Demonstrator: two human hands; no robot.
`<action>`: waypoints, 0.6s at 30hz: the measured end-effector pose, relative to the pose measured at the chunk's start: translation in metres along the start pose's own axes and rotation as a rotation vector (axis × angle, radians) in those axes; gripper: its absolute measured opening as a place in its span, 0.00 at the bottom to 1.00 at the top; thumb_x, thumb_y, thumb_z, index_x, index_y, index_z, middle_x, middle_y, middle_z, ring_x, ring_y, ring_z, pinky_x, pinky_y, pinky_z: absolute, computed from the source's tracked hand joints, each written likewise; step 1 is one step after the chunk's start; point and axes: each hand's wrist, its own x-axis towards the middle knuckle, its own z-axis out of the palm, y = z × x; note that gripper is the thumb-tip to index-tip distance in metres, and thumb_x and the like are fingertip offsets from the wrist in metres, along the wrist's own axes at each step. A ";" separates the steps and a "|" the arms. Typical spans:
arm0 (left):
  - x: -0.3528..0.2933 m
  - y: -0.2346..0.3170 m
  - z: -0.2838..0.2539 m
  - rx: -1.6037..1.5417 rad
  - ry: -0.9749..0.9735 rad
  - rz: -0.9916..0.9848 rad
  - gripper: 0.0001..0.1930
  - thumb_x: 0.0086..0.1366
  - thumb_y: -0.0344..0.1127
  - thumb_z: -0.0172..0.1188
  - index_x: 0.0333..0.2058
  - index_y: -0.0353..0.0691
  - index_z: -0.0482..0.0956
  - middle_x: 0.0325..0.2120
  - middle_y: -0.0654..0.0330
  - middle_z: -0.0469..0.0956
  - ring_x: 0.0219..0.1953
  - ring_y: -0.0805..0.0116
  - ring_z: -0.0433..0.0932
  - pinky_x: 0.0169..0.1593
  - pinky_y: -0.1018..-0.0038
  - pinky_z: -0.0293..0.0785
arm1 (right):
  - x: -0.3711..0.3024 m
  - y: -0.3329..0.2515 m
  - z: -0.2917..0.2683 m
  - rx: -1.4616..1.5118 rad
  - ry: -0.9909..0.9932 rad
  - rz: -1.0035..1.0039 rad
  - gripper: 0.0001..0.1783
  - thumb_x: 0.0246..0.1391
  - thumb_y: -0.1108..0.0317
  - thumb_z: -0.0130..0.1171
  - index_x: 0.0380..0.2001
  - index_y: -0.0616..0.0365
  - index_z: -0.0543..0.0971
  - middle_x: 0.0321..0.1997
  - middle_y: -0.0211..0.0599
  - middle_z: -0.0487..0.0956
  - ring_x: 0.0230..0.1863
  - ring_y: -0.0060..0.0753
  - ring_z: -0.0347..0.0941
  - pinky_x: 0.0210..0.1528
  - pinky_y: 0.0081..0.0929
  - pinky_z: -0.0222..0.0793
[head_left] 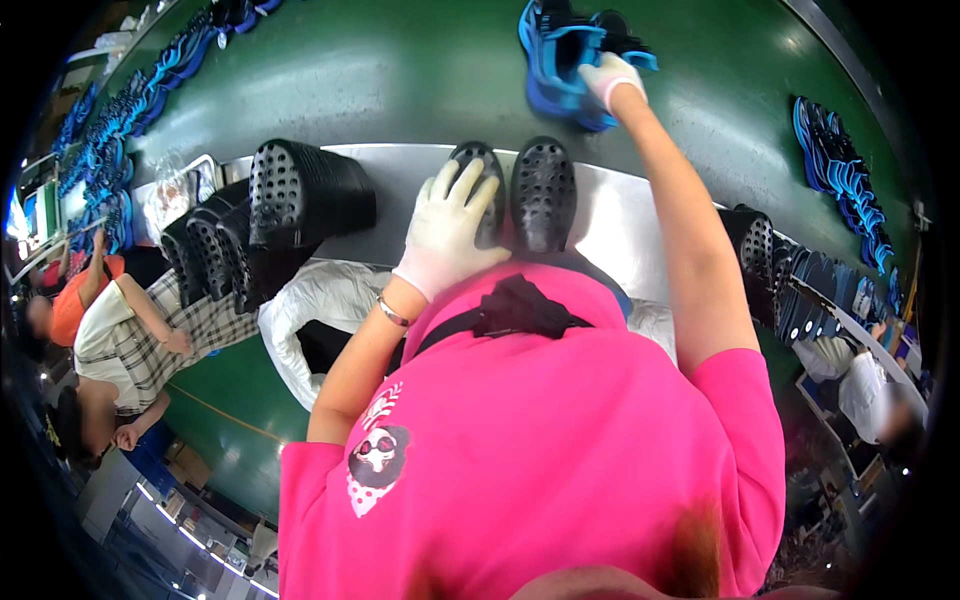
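My left hand (450, 232), in a white glove, lies with its fingers spread over a black foot-shaped form (487, 205) dotted with holes. A matching black form (544, 195) stands just to its right, untouched. Both are at the near metal edge in front of my body. My right arm reaches forward, and the gloved right hand (612, 80) is closed on the edge of a blue and black shoe upper (562, 70). That upper belongs to a small bunch on the green surface; the fingertips are partly hidden by it.
Larger black perforated forms (310, 195) stand to the left, others (752, 245) to the right. Rows of blue shoe uppers (135, 105) line the green surface (400, 70) at far left, with another row (840, 180) at right. A person in checked clothing (190, 310) is at left.
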 end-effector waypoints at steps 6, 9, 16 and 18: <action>-0.012 -0.023 0.002 -0.071 -0.094 0.059 0.34 0.44 0.44 0.70 0.50 0.36 0.72 0.48 0.51 0.70 0.51 0.52 0.69 0.52 0.63 0.70 | -0.065 -0.025 0.008 0.022 0.136 -0.187 0.20 0.51 0.55 0.50 0.42 0.56 0.78 0.46 0.51 0.77 0.51 0.53 0.72 0.53 0.40 0.68; -0.008 -0.030 0.004 -0.106 -0.161 0.101 0.28 0.47 0.42 0.69 0.45 0.36 0.72 0.39 0.52 0.71 0.44 0.54 0.72 0.47 0.65 0.72 | -0.115 -0.030 -0.007 0.107 0.098 -0.364 0.18 0.53 0.57 0.50 0.40 0.57 0.79 0.44 0.50 0.78 0.49 0.52 0.72 0.54 0.39 0.67; 0.003 -0.042 -0.005 -0.246 -0.111 0.215 0.27 0.40 0.40 0.73 0.37 0.35 0.72 0.35 0.49 0.71 0.40 0.50 0.72 0.45 0.63 0.71 | -0.195 -0.036 0.001 0.210 0.251 -0.455 0.17 0.53 0.60 0.53 0.40 0.60 0.79 0.41 0.48 0.79 0.48 0.50 0.71 0.54 0.39 0.65; 0.004 -0.050 -0.018 -0.440 0.012 0.227 0.29 0.38 0.38 0.75 0.38 0.34 0.71 0.34 0.52 0.71 0.37 0.57 0.72 0.44 0.68 0.71 | -0.208 -0.046 -0.011 0.235 0.300 -0.467 0.16 0.53 0.60 0.53 0.38 0.60 0.79 0.41 0.47 0.79 0.47 0.50 0.72 0.52 0.40 0.66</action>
